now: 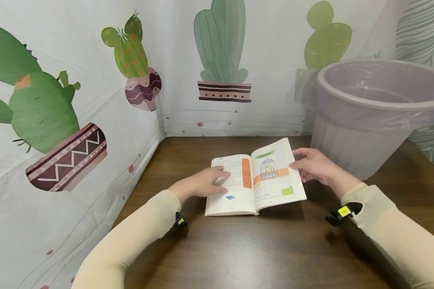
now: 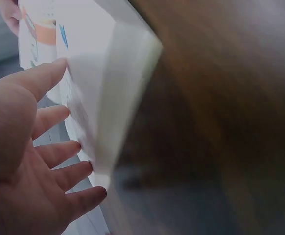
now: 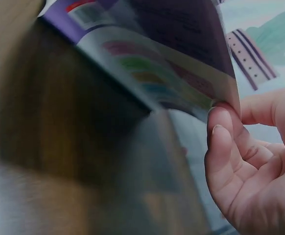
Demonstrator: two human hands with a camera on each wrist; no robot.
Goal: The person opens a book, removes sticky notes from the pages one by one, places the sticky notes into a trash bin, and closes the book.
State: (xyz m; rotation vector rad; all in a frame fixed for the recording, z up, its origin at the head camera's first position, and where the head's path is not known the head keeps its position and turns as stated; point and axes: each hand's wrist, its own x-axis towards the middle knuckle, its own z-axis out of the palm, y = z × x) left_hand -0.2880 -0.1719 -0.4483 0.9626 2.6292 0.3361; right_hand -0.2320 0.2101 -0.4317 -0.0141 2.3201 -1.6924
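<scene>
An open book lies on the brown table, with printed text and an orange block on its left page and a birdcage drawing on its right page. My left hand rests on the left page, fingers spread and fairly straight; the left wrist view shows its fingertips against the paper. At the outer edge of the right side, my right hand pinches the book between thumb and fingers and holds that side tilted up. The purple back cover shows from below in the right wrist view.
A large grey bin lined with a thin clear bag stands at the back right, close beyond my right hand. White cloth printed with cacti hangs behind and to the left of the table.
</scene>
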